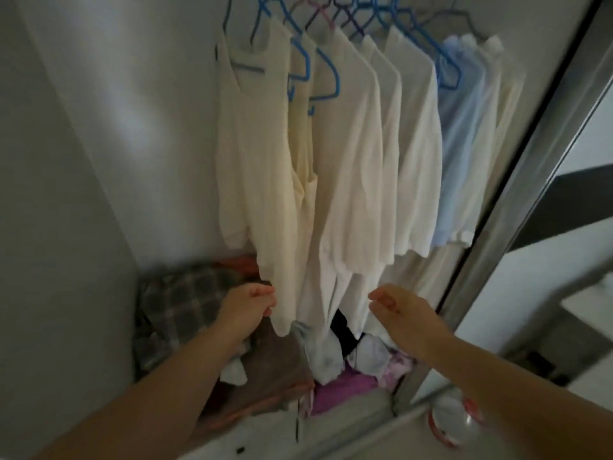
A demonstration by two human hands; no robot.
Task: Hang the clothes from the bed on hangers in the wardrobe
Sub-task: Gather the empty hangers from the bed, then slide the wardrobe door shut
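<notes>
Cream and white cotton fills the rail: a row of pale tops hangs on hangers (pixel 326 78), mostly blue plastic with a pink one among them, inside the wardrobe (pixel 83 161). The cream vest (pixel 255 154) at the left end of the row serves as the landmark. Its lower hem sits just where the left hand (pixel 247 305) is, and that hand pinches the hem's left corner between thumb and curled fingers. The right hand (pixel 394 307) hovers to the right of the vest, below the hems of the white shirts (pixel 351 180) beside it, with thumb and fingers close together but gripping nothing that shows.

Judging by this, the hanging of this piece is done and the step in hand is a tidy-up: pulling the vest straight so it falls flat. No bed is in view, so how many clothes remain there cannot be told. The next move likely calls for letting go of the hem and turning away for another garment and a free hanger; at least one bare blue hanger shows just above the vest's neckline.

Below the vest, the wardrobe floor holds a loose heap: a grey checked cloth (pixel 179 303) to the left, something brown under the left forearm, then white, pale blue, black and purple pieces (pixel 345 390) further right. A pale blue shirt (pixel 459 134) hangs far right of the vest, near the mirrored sliding door (pixel 544 180).
</notes>
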